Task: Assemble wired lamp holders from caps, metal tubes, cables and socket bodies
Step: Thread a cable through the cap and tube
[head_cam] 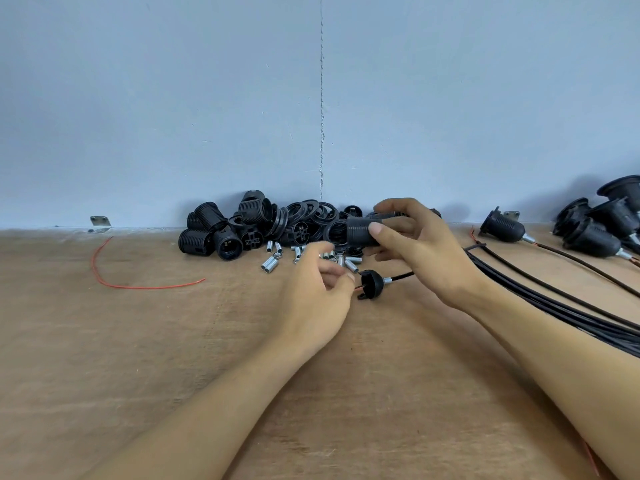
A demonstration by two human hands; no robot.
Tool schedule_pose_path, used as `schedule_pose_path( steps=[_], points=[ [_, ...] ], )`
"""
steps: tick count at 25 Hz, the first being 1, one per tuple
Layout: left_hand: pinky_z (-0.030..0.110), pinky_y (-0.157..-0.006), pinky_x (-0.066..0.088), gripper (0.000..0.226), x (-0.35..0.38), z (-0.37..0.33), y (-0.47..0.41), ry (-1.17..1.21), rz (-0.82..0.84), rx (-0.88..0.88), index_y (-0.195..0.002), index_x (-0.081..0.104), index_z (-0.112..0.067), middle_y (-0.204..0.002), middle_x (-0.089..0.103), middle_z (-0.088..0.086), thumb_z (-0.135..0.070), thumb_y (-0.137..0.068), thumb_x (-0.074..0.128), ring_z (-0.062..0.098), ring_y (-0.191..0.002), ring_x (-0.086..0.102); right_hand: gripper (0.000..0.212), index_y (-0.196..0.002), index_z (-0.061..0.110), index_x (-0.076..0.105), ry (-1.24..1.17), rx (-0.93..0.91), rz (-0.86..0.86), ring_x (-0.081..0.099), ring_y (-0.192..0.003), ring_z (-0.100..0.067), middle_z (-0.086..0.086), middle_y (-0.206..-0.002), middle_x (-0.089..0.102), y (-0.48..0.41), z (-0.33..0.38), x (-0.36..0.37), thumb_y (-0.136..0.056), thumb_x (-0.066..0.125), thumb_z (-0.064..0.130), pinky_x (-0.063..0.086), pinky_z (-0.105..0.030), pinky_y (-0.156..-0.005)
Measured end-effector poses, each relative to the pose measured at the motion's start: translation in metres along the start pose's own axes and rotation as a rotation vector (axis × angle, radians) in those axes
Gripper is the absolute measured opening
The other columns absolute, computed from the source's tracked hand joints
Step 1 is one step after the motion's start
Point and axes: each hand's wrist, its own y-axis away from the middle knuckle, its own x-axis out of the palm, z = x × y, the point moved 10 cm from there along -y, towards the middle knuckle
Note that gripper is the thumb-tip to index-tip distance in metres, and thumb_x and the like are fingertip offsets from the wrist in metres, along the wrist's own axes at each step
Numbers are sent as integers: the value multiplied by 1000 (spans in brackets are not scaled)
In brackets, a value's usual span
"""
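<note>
While the thumb and fingers of the right hand (422, 247) curl round a black socket body (360, 233), they hold it up off the table (138, 341). It lies on its side with its open end to the left.

The left hand (311, 292) is lower and to the left, with its fingers bent in and its fingertips close together. It is blurry, so I cannot tell if it is pinching something or not.

Just beside those fingertips a small black cap (371, 284) lies on the table — thin red wire ends (356, 288) poke out of it toward the left hand. A short metal tube (388, 280) sticks out of the cap's other side, and a black cable (401, 276) runs from it under the right hand.

Behind the hands, loose metal tubes (270, 263) lie scattered in front of a heap of black parts (242, 226) by the blue wall (207, 98). To the right lies a bundle of black cables (554, 299), and past it sit finished lamp holders (595, 230) with wires. Far left, a loose red wire (104, 271) bends across the wood.
</note>
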Motion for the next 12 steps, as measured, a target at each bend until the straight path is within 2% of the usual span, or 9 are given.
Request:
schedule_pose_path(
  steps=[2, 3, 5, 6, 8, 10, 12],
  points=[
    [2, -73, 45, 61, -11, -7, 2, 109, -71, 39, -140, 47, -35, -111, 64, -19, -33, -87, 76, -11, -92, 63, 19, -116, 19, 63, -8, 6, 91, 72, -88, -12, 4, -92, 77, 2, 6, 14, -100, 61, 29, 53, -23, -80],
    [6, -77, 48, 64, -14, -12, 3, 134, -91, 82, -140, 48, -37, -114, 63, -19, -37, -84, 79, -7, -96, 66, 19, -113, 18, 66, 9, -15, 128, 71, -88, -8, 6, -92, 76, 3, 9, 20, -101, 58, 31, 50, -17, -79],
    [19, -82, 53, 51, -17, -22, 6, 88, -105, 171, -127, 59, -37, -109, 66, -18, -35, -81, 82, 3, -98, 67, 18, -108, 18, 67, 53, -41, 181, 68, -85, -3, 9, -88, 75, 6, 11, 29, -101, 57, 32, 47, -10, -75],
    [21, -80, 53, 40, -18, -24, 7, 47, -110, 193, -114, 63, -38, -102, 68, -17, -31, -79, 82, 4, -95, 66, 17, -106, 20, 66, 86, -41, 191, 66, -80, -2, 11, -83, 73, 7, 10, 32, -101, 57, 33, 46, -9, -72],
    [15, -73, 48, 38, -26, -20, 7, 0, -154, 174, -99, 60, -38, -94, 65, -15, -19, -75, 82, 2, -89, 63, 16, -104, 23, 65, 182, -39, 201, 63, -75, -1, 14, -78, 70, 10, 5, 34, -100, 58, 37, 44, -11, -70],
    [13, -73, 44, 42, -38, -9, 3, -16, -204, 94, -97, 54, -37, -97, 63, -15, -11, -73, 78, 0, -91, 60, 16, -102, 25, 68, 385, -79, 238, 65, -85, -3, 12, -88, 72, 12, 2, 34, -96, 63, 39, 47, -18, -78],
    [25, -85, 49, 42, -42, 0, -1, -9, -197, 45, -103, 57, -34, -107, 64, -11, -10, -76, 77, 4, -98, 60, 11, -96, 27, 74, 649, -173, 315, 62, -93, -4, 12, -92, 72, 15, 3, 41, -90, 70, 36, 44, -19, -83]
  ],
)
